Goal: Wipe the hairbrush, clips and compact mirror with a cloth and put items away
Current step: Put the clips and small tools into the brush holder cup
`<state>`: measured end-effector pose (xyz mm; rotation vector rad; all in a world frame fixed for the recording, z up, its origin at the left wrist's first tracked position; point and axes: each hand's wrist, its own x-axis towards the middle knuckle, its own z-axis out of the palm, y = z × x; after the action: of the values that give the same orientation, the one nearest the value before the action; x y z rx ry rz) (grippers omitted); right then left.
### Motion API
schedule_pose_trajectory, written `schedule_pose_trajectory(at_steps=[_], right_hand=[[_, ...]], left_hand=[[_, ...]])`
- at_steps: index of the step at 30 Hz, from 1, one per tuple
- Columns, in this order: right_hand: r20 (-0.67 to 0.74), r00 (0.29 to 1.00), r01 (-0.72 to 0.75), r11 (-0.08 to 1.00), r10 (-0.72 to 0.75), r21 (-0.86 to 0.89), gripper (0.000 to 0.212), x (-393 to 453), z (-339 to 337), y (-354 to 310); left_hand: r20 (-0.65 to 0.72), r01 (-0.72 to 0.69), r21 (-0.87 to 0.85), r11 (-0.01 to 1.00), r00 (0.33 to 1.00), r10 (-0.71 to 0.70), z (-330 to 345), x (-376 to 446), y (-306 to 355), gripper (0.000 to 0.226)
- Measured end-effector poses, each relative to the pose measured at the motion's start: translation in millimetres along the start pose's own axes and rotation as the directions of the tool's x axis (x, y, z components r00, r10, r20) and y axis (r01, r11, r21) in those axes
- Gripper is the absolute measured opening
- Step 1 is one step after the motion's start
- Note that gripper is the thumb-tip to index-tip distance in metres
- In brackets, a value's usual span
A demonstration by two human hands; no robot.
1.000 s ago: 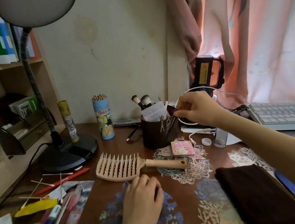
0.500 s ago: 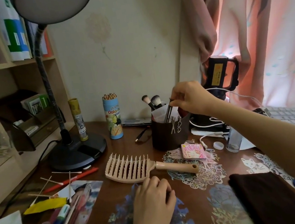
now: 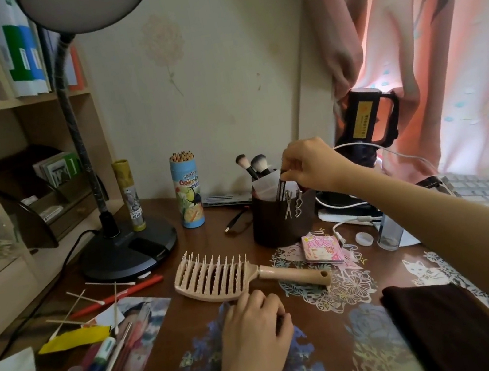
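Matt, seemingly plastic hairbrush [image 3: 219,275]

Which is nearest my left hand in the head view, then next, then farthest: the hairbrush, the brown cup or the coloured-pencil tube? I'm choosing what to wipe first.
From the left hand, low in the middle of the desk:
1. Hairbrush, just beyond the fingertips.
2. Brown cup, farther back and to the right, under the right hand.
3. Coloured-pencil tube, at the back by the wall.
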<state>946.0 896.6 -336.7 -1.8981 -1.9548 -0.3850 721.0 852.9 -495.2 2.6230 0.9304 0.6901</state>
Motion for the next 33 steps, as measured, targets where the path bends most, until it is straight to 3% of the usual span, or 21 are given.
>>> schedule_pose_trajectory(at_steps=[18,33], right_hand=[[0.18,0.983,-0.041,0.999,0.042,-0.007,0.014,-4,27,-1],[0.215,0.975,-0.065,0.997,0.055,0.04,0.022,-9,29,2]], left_hand=[[-0.014,0.004,-0.003,1.0,1.0,-0.004,3,1,-2,0.014],[-0.032,-0.005,0.012,1.0,0.999,0.006,6,0,-4,0.015]])
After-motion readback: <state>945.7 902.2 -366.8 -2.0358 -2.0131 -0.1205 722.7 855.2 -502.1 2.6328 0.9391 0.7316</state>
